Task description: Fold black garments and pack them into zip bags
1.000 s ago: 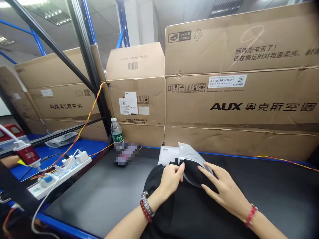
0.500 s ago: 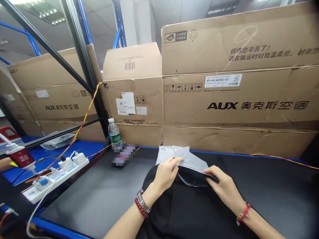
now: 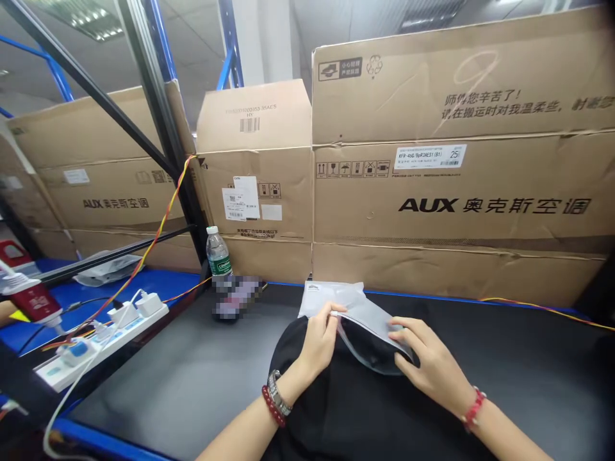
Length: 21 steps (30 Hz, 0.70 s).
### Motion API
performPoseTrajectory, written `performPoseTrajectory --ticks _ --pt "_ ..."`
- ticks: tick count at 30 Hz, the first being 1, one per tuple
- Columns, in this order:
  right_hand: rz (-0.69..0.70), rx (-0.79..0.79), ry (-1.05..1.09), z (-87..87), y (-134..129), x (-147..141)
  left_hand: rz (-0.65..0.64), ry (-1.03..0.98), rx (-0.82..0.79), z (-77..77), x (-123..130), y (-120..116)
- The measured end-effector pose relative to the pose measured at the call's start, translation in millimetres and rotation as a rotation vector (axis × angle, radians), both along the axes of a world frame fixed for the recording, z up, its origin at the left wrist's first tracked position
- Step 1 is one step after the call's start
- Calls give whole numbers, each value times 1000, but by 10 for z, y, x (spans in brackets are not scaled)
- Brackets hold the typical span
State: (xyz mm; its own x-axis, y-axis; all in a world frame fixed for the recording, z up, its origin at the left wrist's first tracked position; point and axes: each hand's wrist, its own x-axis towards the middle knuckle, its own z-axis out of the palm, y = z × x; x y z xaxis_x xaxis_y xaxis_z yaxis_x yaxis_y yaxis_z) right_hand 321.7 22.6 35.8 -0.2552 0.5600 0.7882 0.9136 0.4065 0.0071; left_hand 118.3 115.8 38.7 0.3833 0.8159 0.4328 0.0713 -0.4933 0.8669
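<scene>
A whitish translucent plastic bag (image 3: 334, 294) lies on the dark tabletop (image 3: 211, 365), its mouth facing me and gaping. Black cloth (image 3: 355, 416) spreads in front of it and reaches up to the opening; how much lies inside is hidden. My left hand (image 3: 319, 342) pinches the left corner of the bag's mouth between thumb and fingers. At the right end of the mouth, my right hand (image 3: 423, 352) has its fingers on the upper edge and its thumb lower, beside the dark opening, with a gap between them.
Large cardboard boxes (image 3: 456, 173) stand along the back edge. A water bottle (image 3: 219, 253) and a blurred-out phone-like object (image 3: 237, 299) are at the back left. Further left are a white power strip (image 3: 106, 339) and a yellow-red twisted wire (image 3: 161, 230).
The bag's mouth has opened wider and its lower edge shows more. My left hand has shifted slightly left, and the fingers of my right hand have spread apart.
</scene>
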Motion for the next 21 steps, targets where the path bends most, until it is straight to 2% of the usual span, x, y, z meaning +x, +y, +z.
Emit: performPoseTrajectory --ticks 5,9,11,15,18,20,21 --pt "-36 -48 -156 -77 -15 -113 -52 -171 -407 33 4 119" --pt "-135 -5 -236 -77 -27 -152 -119 -217 -579 100 17 82" --pt "-158 20 -221 -32 -26 -98 -192 -229 -597 142 28 15" --pt "-238 129 -165 114 -6 258 -345 -183 -483 195 60 -161" --pt "-409 181 -81 177 -9 712 -328 37 -239 175 65 -253" --pt "-616 82 -17 152 -33 1023 -285 258 -27 127 55 -269" --pt "-737 -36 -12 117 -48 1156 -266 376 75 93 49 -265"
